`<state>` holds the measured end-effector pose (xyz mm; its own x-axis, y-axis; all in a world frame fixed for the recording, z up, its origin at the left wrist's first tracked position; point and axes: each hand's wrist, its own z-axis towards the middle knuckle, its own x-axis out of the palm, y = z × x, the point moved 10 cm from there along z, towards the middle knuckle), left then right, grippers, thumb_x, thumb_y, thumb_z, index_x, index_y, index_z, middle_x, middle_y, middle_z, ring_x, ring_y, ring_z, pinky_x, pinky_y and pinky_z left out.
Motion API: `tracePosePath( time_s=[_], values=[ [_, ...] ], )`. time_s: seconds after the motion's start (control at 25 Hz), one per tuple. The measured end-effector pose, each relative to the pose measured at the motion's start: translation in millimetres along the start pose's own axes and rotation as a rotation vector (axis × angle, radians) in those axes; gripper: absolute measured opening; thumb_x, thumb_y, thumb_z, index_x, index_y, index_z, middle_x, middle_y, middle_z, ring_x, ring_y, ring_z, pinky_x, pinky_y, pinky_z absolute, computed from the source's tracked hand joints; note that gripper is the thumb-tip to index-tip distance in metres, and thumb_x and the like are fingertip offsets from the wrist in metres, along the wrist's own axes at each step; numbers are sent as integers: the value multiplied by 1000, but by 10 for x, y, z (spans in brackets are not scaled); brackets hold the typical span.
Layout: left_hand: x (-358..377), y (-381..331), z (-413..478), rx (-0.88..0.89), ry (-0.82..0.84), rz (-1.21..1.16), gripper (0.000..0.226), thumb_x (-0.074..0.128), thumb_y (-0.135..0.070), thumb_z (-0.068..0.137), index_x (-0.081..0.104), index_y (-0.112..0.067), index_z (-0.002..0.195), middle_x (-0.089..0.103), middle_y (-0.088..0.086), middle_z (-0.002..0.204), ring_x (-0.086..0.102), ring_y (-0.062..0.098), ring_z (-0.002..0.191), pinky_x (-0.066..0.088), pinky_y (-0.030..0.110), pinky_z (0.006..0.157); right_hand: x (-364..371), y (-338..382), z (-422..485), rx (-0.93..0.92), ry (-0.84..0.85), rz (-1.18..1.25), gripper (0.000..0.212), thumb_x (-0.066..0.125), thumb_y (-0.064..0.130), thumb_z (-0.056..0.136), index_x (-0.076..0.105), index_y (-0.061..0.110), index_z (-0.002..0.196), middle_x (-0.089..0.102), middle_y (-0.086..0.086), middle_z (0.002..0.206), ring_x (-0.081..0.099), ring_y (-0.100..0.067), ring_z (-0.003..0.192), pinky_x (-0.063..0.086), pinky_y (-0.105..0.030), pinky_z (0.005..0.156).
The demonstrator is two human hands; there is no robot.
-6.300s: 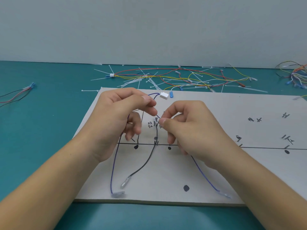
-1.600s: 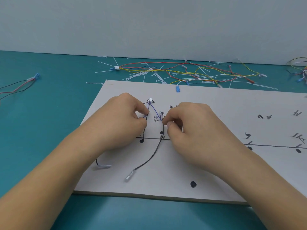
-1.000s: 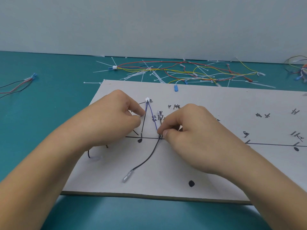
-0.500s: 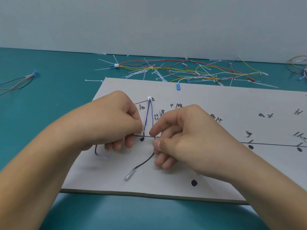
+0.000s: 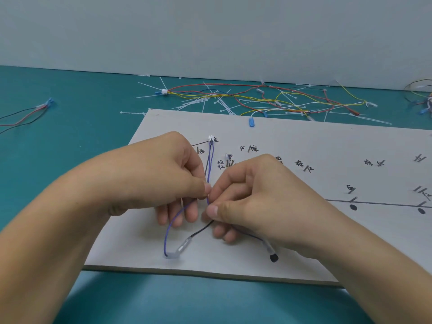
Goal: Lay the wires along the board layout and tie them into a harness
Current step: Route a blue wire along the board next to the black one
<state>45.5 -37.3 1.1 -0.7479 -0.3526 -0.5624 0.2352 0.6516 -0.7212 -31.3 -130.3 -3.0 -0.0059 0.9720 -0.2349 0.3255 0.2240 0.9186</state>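
Both hands meet low over the board. The grip of the left hand is narrow, thumb and forefinger pinching the purple wires; the right hand pinches them just beside. The wires run up to the white connector. I fear that a strong pull drags this connector off its mark, or the loose black wire slips out of the bundle.
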Motion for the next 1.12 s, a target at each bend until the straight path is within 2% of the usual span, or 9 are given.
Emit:
tracePosePath(
  time_s=[0.16, 0.32, 0.44, 0.48, 0.56, 0.68, 0.8, 0.92, 1.12],
  values=[
    [59, 4, -7, -9, 13, 77, 18, 61, -9, 86, 73, -7, 74, 75, 10, 64, 55, 19, 38, 44, 23, 39, 77, -36, -1, 4, 75, -73, 8, 70, 1, 91, 71, -4, 85, 73, -19, 67, 68, -24, 54, 61, -35, 55],
    [62, 16, -6, -32, 14, 113, 12, 64, -18, 75, 74, -11, 73, 73, 8, 62, 48, 18, 37, 40, 27, 43, 108, -14, -11, -41, 82, -135, 14, 70, 11, 91, 77, 7, 79, 72, -12, 64, 71, -21, 56, 58, -35, 54],
    [29, 32, -11, -36, 3, 124, 18, 63, -25, 68, 73, -12, 74, 73, 7, 61, 43, 18, 38, 36, 31, 49, -117, 144, -4, -223, -166, -424, 11, 69, 21, 83, 77, 24, 77, 70, 8, 62, 66, -7, 56, 51, -23, 53],
    [22, 30, -11, -30, -4, 125, 17, 63, -25, 69, 72, -11, 74, 73, 7, 60, 42, 17, 39, 35, 28, 47, -191, 229, -23, -306, -266, -489, 11, 70, 22, 82, 77, 28, 77, 69, 11, 67, 64, -6, 59, 47, -18, 56],
    [32, 25, -15, -22, 0, 147, 21, 63, -29, 65, 72, -11, 72, 73, 6, 60, 42, 17, 42, 37, 28, 49, -242, 358, -63, -444, -361, -549, 15, 70, 19, 84, 79, 32, 84, 67, 13, 83, 62, -7, 68, 46, -20, 68],
    [71, 18, -28, -20, 35, 183, 25, 61, -32, 61, 70, -10, 69, 71, 11, 62, 40, 17, 45, 35, 27, 48, -170, 413, -68, -552, -339, -647, 20, 67, 19, 84, 82, 28, 93, 69, 13, 95, 61, -14, 82, 49, -31, 80],
    [35, 16, -35, -17, 29, 210, 26, 62, -35, 58, 72, -14, 70, 67, 19, 69, 34, 15, 45, 28, 24, 43, -56, 344, 3, -500, -263, -797, 18, 67, 22, 86, 80, 30, 96, 72, 15, 103, 55, -16, 94, 49, -36, 85],
    [41, 46, -40, -32, 80, 194, 23, 63, -32, 58, 73, -17, 73, 62, 12, 65, 30, 17, 46, 25, 21, 41, 3, 300, 35, -459, -214, -859, 15, 65, 26, 88, 76, 31, 97, 71, 18, 108, 47, -14, 94, 49, -39, 84],
    [42, 93, -35, -72, 122, 172, 21, 63, -27, 60, 73, -19, 77, 78, 7, 73, 30, 12, 39, 27, 18, 38, 25, 318, 21, -492, -188, -864, 13, 61, 22, 89, 71, 29, 94, 70, 18, 108, 40, -15, 92, 47, -39, 84]
  ],
)
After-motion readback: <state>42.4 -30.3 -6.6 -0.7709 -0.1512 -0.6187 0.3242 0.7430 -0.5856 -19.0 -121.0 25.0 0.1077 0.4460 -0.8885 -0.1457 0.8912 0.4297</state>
